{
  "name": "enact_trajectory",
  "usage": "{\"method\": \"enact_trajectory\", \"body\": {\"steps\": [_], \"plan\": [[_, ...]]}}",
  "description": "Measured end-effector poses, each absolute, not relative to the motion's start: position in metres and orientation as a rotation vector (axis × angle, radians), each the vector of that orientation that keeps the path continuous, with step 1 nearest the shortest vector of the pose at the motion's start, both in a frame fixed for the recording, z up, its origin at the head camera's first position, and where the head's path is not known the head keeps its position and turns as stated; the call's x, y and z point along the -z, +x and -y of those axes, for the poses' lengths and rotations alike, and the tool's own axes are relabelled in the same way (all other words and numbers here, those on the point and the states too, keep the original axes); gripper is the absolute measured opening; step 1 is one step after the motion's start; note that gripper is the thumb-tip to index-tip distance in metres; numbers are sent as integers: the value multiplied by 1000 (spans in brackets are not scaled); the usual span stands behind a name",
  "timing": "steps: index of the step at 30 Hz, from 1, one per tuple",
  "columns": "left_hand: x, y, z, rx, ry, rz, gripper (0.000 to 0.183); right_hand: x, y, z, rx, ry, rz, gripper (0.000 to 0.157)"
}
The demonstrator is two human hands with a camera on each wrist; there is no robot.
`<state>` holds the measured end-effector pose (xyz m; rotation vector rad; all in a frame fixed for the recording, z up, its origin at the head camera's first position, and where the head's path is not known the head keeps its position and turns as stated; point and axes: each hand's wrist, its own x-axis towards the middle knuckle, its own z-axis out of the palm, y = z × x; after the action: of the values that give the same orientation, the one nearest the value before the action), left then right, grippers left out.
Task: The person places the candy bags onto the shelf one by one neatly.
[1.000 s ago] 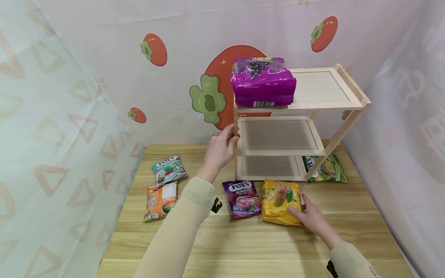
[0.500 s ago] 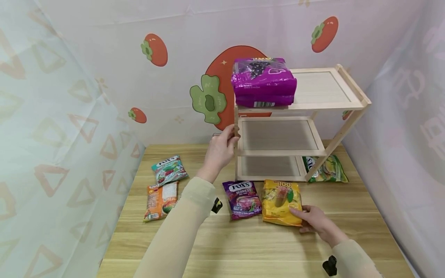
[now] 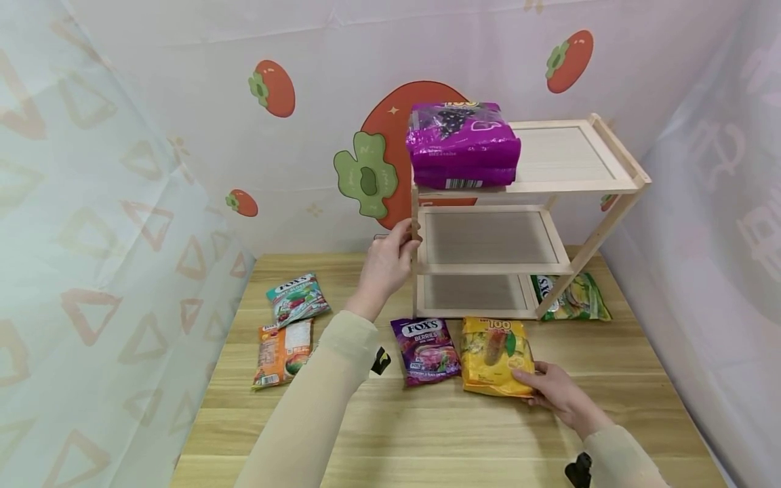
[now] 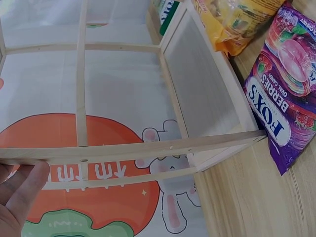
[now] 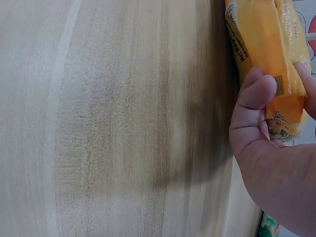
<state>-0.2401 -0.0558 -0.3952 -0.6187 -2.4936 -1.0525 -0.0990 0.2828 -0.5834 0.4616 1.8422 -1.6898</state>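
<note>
My left hand (image 3: 386,266) grips the left upright of a three-tier wooden shelf (image 3: 494,267); in the left wrist view its fingers (image 4: 27,185) curl on the wooden bar. With the thumb on the front and fingers round the right side, my right hand (image 3: 564,395) holds a yellow candy bag (image 3: 493,362) just in front of the shelf. The right wrist view shows the fingers (image 5: 252,106) bent against the bag's orange end. Touching or nearly touching its left side is a purple Fox's berries candy bag (image 3: 425,352). A large purple grape candy bag (image 3: 462,149) sits on the top tier's left.
At the table's left lie a teal Fox's candy bag (image 3: 297,298) and an orange candy bag (image 3: 283,354), partly overlapping. A green Fox's bag (image 3: 573,296) lies beside the shelf's right leg. Printed cloth walls (image 3: 317,149) enclose the wooden table (image 3: 439,440).
My right hand has shifted its hold on the yellow bag's right side, and the bag has slid and turned slightly rightward. The left hand stays on the shelf upright.
</note>
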Motion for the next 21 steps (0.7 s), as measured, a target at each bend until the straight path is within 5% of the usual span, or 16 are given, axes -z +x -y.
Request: {"method": "enact_trajectory", "body": {"steps": [21], "plan": [[396, -240, 55, 1053, -605, 2489, 30, 583, -101, -290, 1887, 241, -1758, 72]]}}
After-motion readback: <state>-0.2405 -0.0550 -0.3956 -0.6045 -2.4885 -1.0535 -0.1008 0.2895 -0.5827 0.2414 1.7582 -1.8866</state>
